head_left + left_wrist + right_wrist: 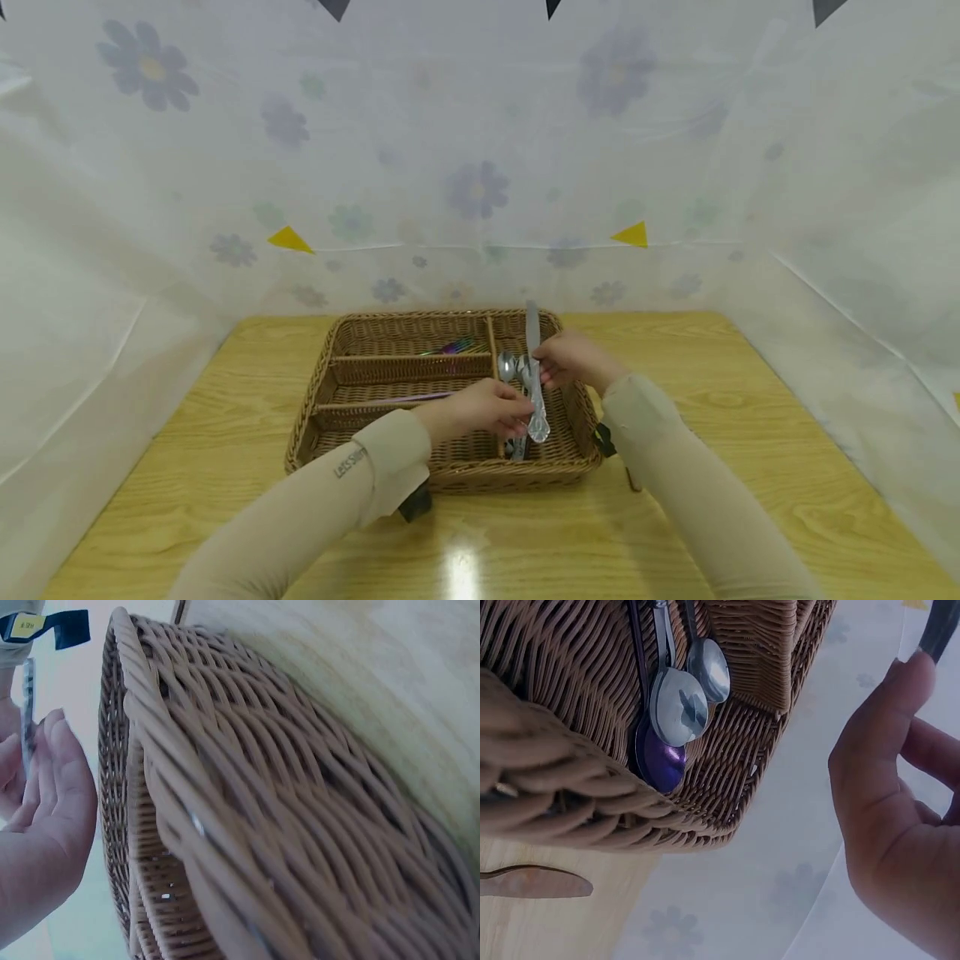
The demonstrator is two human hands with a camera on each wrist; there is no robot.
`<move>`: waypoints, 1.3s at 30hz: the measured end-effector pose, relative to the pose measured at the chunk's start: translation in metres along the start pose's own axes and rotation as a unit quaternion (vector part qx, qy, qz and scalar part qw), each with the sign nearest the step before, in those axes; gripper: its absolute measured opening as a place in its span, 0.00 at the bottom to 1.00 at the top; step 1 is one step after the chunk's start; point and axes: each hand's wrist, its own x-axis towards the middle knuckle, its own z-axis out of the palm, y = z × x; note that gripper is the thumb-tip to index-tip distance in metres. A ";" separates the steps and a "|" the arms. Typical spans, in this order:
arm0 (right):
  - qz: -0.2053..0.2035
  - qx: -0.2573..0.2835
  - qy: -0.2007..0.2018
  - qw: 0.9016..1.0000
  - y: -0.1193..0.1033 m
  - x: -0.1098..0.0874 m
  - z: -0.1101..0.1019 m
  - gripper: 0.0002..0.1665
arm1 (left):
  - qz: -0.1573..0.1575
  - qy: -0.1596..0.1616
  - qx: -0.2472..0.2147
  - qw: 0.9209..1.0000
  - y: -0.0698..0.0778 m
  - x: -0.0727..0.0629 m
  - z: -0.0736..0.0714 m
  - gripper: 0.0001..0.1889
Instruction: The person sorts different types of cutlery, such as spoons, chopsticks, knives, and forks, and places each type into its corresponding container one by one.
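A silver table knife (533, 333) with an ornate handle stands nearly lengthwise over the right compartment of the wicker cutlery basket (517, 477). My left hand (483, 407) pinches it by the handle. Higher up, near the blade, my right hand (577, 357) grips the same knife between thumb and fingers. Below it in that compartment lie silver spoons (679, 709) and a purple spoon (662, 761), bowls toward the far end. In the left wrist view the knife (28, 712) appears edge-on at the left hand's fingers.
Purple and rainbow-coloured cutlery (457, 345) lies in the back left compartment, and a thin purple utensil (416, 397) in the middle one. A copper-coloured knife (536, 882) rests on the wooden table (247, 392) right of the basket. Flower-patterned sheeting (480, 125) encloses the table.
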 end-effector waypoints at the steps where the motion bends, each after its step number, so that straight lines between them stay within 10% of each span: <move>1: -0.004 0.000 0.000 1.000 0.000 0.000 0.001 0.11 | -0.002 0.003 -0.011 1.000 0.000 0.000 0.001 0.16; 12: -0.025 -0.019 -0.023 0.999 0.004 0.004 -0.011 0.32 | -0.009 0.028 0.007 1.000 0.003 -0.010 -0.012 0.13; 26: -0.015 -0.026 0.008 1.000 0.043 -0.006 -0.054 0.43 | -0.005 -0.077 0.070 0.995 -0.024 -0.059 -0.092 0.08; 34: -0.004 -0.032 0.020 0.999 0.066 -0.015 -0.067 0.43 | -0.063 -0.111 0.227 0.965 -0.026 -0.101 -0.151 0.07; 39: 0.008 -0.032 0.032 0.999 0.071 -0.015 -0.071 0.44 | -0.131 -0.145 0.237 0.952 -0.026 -0.114 -0.166 0.05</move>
